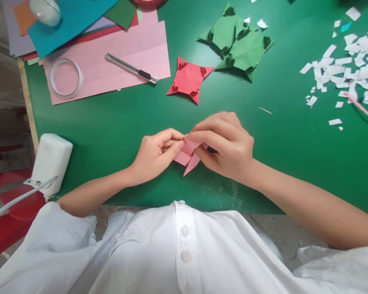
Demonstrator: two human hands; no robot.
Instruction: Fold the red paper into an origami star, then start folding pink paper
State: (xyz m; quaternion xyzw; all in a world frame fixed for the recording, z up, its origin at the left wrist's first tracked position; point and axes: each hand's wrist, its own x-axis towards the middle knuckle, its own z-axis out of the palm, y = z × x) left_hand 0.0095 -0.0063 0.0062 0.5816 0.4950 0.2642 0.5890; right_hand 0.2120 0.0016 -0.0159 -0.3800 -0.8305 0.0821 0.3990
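A small folded piece of pink paper (187, 153) is held above the near part of the green table, with one pointed flap hanging toward me. My left hand (158, 155) pinches its left side between thumb and fingers. On the right, my right hand (223, 143) grips the upper right part, its fingertips partly hiding the folds. Just beyond my hands lies a red folded paper star (189, 79) with curled flaps. Farther right are green folded paper stars (237, 41) of the same sort, touching each other.
At the back left, pink sheets (135, 45) carry a utility knife (131, 68) and a tape roll (66, 77). A white mouse (46, 11) sits on blue paper (73, 26). A white corded box (51, 163) stands at the left edge. White paper scraps (352, 61) cover the far right.
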